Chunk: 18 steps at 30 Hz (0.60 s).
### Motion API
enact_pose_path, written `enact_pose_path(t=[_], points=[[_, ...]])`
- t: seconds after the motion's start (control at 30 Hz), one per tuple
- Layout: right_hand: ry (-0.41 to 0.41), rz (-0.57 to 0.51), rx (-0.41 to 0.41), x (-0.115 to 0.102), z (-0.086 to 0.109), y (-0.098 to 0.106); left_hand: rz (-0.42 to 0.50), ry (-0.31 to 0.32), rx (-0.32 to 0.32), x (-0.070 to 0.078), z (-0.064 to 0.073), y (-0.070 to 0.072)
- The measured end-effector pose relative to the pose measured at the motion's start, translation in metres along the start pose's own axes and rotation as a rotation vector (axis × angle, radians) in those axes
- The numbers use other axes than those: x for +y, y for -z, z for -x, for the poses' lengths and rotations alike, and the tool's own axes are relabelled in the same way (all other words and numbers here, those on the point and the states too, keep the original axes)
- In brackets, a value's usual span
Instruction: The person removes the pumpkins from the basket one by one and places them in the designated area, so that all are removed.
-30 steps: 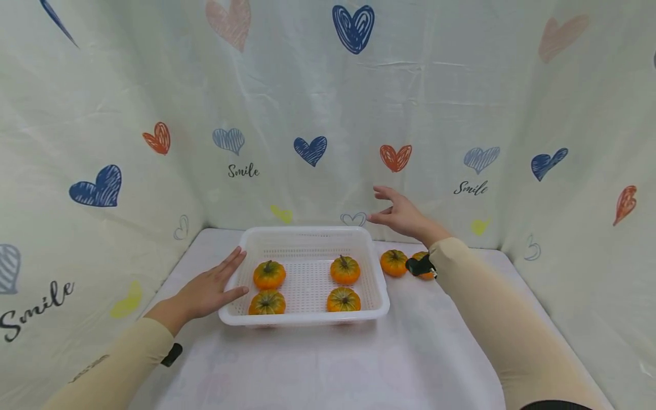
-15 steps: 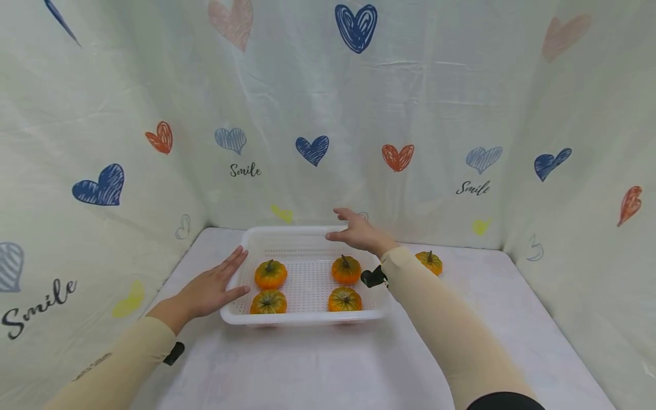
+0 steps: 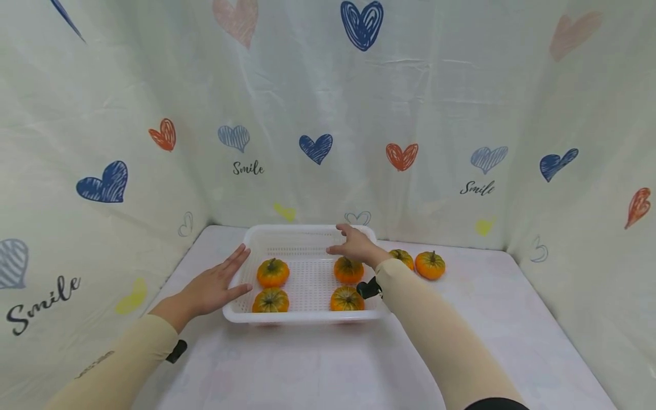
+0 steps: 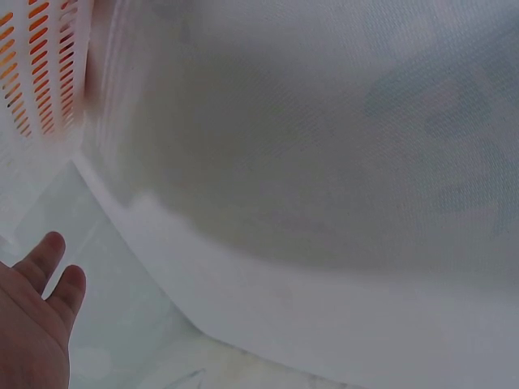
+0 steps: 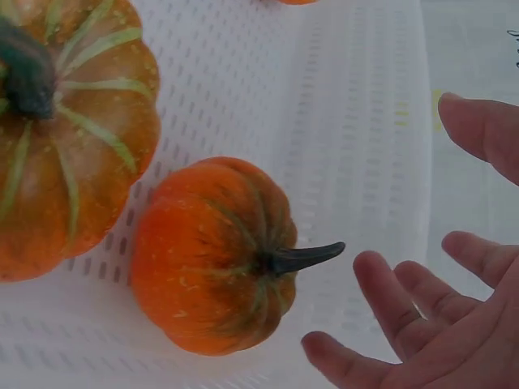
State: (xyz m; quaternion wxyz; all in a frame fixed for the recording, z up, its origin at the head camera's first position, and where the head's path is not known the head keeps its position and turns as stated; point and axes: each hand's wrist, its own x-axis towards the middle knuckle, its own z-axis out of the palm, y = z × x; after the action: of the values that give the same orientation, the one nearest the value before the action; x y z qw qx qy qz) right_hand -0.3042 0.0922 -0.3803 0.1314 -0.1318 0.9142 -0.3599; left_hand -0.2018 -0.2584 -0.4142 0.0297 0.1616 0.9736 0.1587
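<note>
A white perforated plastic basket (image 3: 307,318) holds several small orange-and-green pumpkins, two on its left side and two on its right. My left hand (image 3: 207,291) lies along the basket's left rim, fingers straight and thumb apart. In the left wrist view only part of that hand (image 4: 32,328) shows, below the slotted basket wall (image 4: 49,73). Over the far right pumpkin (image 3: 348,272) hovers my right hand (image 3: 356,246), fingers spread and holding nothing. The right wrist view puts its fingers just beside that pumpkin's dark stem (image 5: 308,257), apart from it; a larger-looking pumpkin (image 5: 81,154) is nearer.
Two more pumpkins sit on the white-covered table right of the basket: one (image 3: 401,258) partly behind the right forearm, the other (image 3: 430,266) fully visible. A heart-printed curtain (image 3: 318,188) encloses the table at the back and both sides.
My right hand has moved left from above the pumpkins on the table to over the basket's right side, then dropped slightly. The left hand and the pumpkins stay put.
</note>
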Motion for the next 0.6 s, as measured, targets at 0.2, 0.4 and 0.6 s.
enact_pose_path(t=[0.2, 0.4, 0.6], points=[[-0.035, 0.023, -0.041, 0.0058, 0.0012, -0.0042, 0.001, 0.0, 0.007, 0.0001, 0.0002, 0.0002], [-0.037, -0.005, -0.086, 0.0084, -0.0015, -0.0068, -0.007, -0.008, 0.009, -0.0018, -0.0002, -0.0007], [0.023, -0.033, -0.16, 0.0097, -0.0044, -0.0103, -0.006, -0.014, 0.009, -0.0015, -0.0005, -0.0008]])
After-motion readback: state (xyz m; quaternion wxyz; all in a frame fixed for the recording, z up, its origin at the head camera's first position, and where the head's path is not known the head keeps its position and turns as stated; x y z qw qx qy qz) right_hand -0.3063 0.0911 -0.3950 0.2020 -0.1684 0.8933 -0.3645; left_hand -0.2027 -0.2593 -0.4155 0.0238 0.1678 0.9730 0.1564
